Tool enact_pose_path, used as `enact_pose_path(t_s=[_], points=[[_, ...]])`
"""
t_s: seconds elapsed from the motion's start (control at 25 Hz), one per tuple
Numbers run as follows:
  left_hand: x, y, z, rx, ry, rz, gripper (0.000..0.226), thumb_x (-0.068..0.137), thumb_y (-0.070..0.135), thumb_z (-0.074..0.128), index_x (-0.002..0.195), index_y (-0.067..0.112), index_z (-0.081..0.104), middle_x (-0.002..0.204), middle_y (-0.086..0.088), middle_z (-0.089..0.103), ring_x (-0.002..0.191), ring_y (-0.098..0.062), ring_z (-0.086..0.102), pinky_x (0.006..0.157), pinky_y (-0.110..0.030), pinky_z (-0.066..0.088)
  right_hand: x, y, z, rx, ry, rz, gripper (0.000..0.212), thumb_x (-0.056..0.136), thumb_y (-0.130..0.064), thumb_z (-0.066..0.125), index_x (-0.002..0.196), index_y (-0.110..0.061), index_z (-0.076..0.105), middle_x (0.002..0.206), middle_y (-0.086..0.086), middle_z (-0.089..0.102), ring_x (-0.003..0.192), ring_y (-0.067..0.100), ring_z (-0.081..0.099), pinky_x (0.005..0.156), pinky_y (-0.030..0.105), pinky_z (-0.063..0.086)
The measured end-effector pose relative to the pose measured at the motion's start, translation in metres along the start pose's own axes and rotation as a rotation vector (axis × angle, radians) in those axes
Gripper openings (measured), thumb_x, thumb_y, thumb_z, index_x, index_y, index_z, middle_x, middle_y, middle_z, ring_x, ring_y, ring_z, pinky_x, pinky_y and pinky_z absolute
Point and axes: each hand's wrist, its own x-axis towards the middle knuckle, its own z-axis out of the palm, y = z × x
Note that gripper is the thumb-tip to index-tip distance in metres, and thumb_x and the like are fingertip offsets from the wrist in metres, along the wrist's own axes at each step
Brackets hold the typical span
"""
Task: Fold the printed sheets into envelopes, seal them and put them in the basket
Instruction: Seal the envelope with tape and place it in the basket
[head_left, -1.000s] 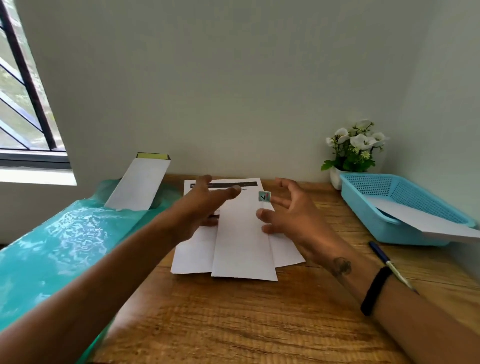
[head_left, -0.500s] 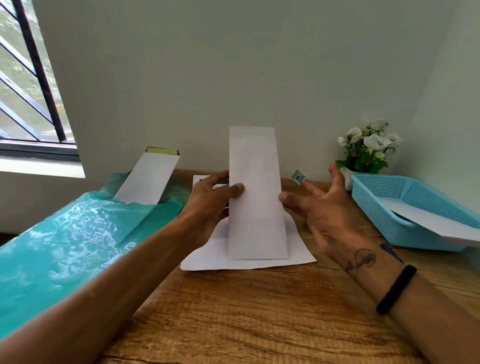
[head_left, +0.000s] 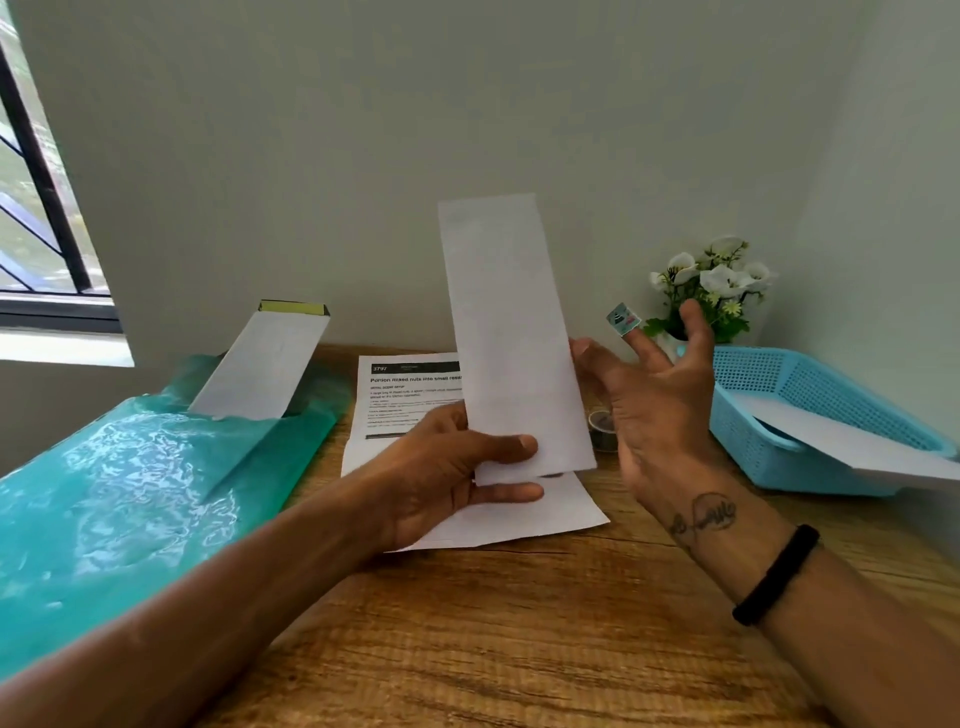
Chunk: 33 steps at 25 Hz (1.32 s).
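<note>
My left hand (head_left: 447, 467) grips the lower end of a long folded white sheet (head_left: 511, 332) and holds it upright above the table. My right hand (head_left: 649, 410) is beside it, fingers spread, thumb touching the sheet's right edge. A small square sticker (head_left: 622, 319) clings to one right fingertip. A printed sheet (head_left: 410, 395) lies flat on the wooden table under my hands. The blue basket (head_left: 769, 457) sits at the right with a white folded sheet (head_left: 852, 441) lying across it.
A teal plastic bag (head_left: 130, 493) covers the left side, with a white envelope (head_left: 260, 364) sticking out of it. A pot of white flowers (head_left: 711, 291) stands behind the basket. A small roll of tape (head_left: 601, 426) sits by the right hand. The wall is close behind.
My left hand has lifted the folded sheet off the printed sheet and raised it upright. My right hand rose beside it with the sticker on a fingertip.
</note>
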Motion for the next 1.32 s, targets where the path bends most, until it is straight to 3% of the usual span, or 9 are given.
enact_pose_path(t_s=[0.08,0.16,0.24,0.32,0.56,0.8,1.12,1.32], points=[[0.004,0.007,-0.010,-0.027,0.069,0.097,0.036,0.087,-0.002,0.072,0.120,0.012,0.066,0.122,-0.012,0.072,0.102,-0.034,0.076,0.077,-0.044,0.067,-0.002,-0.002,0.000,-0.095,-0.009,-0.074,0.093,0.085,-0.011,0.083,0.156,-0.039,0.030,0.130,-0.004,0.068,0.094,0.015,0.078,0.083,0.037,0.064],[0.006,0.017,-0.021,-0.059,0.139,0.212,0.034,0.089,-0.001,0.071,0.119,0.013,0.063,0.121,-0.013,0.070,0.096,-0.031,0.077,0.077,-0.042,0.067,-0.007,-0.004,0.001,-0.217,-0.060,-0.166,0.071,0.092,-0.017,0.077,0.150,-0.035,0.040,0.114,-0.009,0.073,0.091,0.011,0.078,0.073,0.024,0.063],[0.007,0.025,-0.028,-0.098,0.174,0.289,0.029,0.092,0.000,0.069,0.116,0.014,0.060,0.118,-0.014,0.070,0.092,-0.031,0.078,0.071,-0.038,0.067,-0.014,-0.005,0.003,-0.323,-0.151,-0.228,0.061,0.092,-0.021,0.078,0.143,-0.033,0.047,0.097,-0.015,0.075,0.086,-0.001,0.076,0.065,0.009,0.056],[0.007,0.028,-0.032,-0.104,0.183,0.334,0.028,0.093,0.000,0.068,0.116,0.015,0.059,0.120,-0.015,0.069,0.098,-0.033,0.075,0.068,-0.036,0.067,-0.020,-0.002,0.005,-0.375,-0.235,-0.260,0.058,0.088,-0.021,0.081,0.138,-0.031,0.053,0.088,-0.018,0.074,0.082,-0.009,0.072,0.064,0.004,0.053],[0.007,0.017,-0.023,-0.076,0.140,0.346,0.033,0.094,-0.001,0.067,0.123,0.011,0.058,0.126,-0.018,0.066,0.106,-0.038,0.073,0.080,-0.045,0.066,-0.025,0.009,0.008,-0.411,-0.281,-0.293,0.061,0.080,-0.024,0.088,0.133,-0.025,0.060,0.090,-0.009,0.080,0.084,0.002,0.077,0.077,0.025,0.064],[0.009,0.014,-0.021,-0.102,0.109,0.333,0.033,0.095,0.000,0.065,0.126,0.010,0.059,0.128,-0.018,0.066,0.102,-0.034,0.074,0.078,-0.044,0.066,-0.027,0.015,0.007,-0.428,-0.294,-0.282,0.050,0.079,-0.024,0.089,0.121,-0.026,0.064,0.082,-0.014,0.078,0.081,-0.005,0.075,0.070,0.016,0.061],[0.013,0.010,-0.022,-0.079,0.102,0.354,0.028,0.096,0.001,0.065,0.119,0.015,0.060,0.127,-0.014,0.065,0.109,-0.035,0.070,0.080,-0.043,0.066,-0.027,0.023,0.006,-0.450,-0.257,-0.308,0.045,0.079,-0.021,0.090,0.119,-0.019,0.069,0.091,-0.008,0.080,0.081,-0.004,0.075,0.065,0.010,0.057],[0.014,0.003,-0.023,-0.003,0.086,0.381,0.042,0.090,0.001,0.073,0.127,0.015,0.058,0.128,-0.012,0.066,0.111,-0.034,0.071,0.085,-0.038,0.065,-0.033,0.025,0.007,-0.476,-0.244,-0.339,0.044,0.080,-0.022,0.089,0.119,-0.021,0.068,0.088,-0.013,0.077,0.080,-0.007,0.074,0.064,0.008,0.056]])
